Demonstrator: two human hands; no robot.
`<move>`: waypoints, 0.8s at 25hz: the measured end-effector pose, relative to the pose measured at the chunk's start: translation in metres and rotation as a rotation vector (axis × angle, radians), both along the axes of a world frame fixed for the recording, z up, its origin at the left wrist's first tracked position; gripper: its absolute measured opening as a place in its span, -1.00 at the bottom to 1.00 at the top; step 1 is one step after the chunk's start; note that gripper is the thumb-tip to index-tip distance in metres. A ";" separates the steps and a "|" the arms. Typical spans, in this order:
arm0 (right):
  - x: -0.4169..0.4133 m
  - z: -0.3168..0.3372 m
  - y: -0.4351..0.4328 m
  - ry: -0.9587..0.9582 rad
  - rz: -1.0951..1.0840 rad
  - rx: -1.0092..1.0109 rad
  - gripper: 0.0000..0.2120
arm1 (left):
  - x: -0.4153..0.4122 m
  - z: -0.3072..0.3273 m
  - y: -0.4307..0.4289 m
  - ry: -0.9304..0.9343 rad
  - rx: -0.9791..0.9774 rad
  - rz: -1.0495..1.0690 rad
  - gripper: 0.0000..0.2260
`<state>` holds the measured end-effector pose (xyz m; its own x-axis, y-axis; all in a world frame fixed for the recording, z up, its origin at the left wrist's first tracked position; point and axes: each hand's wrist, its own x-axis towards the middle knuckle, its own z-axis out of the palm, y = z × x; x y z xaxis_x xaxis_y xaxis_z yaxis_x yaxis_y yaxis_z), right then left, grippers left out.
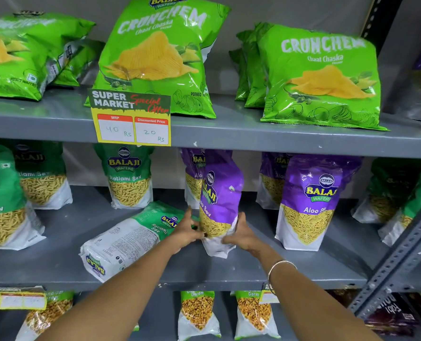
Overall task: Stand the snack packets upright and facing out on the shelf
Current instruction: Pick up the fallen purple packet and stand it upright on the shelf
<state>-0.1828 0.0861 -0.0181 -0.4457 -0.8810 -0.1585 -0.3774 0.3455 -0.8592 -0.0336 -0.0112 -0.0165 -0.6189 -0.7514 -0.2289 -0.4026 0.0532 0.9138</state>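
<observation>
Both hands, left hand (183, 230) and right hand (241, 233), have fingers clamped on the upright purple packet (220, 198); a green packet (130, 239) lies flat at its 9 o'clock.

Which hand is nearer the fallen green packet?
Left hand: it lies against the green packet's top end. The right hand is across the purple packet.

On the middle shelf (56, 262), an Aloo Sev packet (220, 200) is standing between the left hand (183, 228) and right hand (241, 233); a Ratlami Sev packet (128, 239) is lying flat just left of it, another Aloo Sev packet (313, 205) standing right of it.
</observation>
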 end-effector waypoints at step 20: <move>-0.041 0.008 0.005 -0.183 0.129 -0.047 -0.49 | -0.013 0.003 -0.025 -0.039 -0.117 0.108 -0.21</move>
<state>-0.2239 0.0907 -0.0099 -0.2964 -0.9373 -0.1836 -0.2522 0.2622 -0.9315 -0.0470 -0.0366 -0.0137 -0.5255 -0.8359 -0.1582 -0.4467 0.1129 0.8875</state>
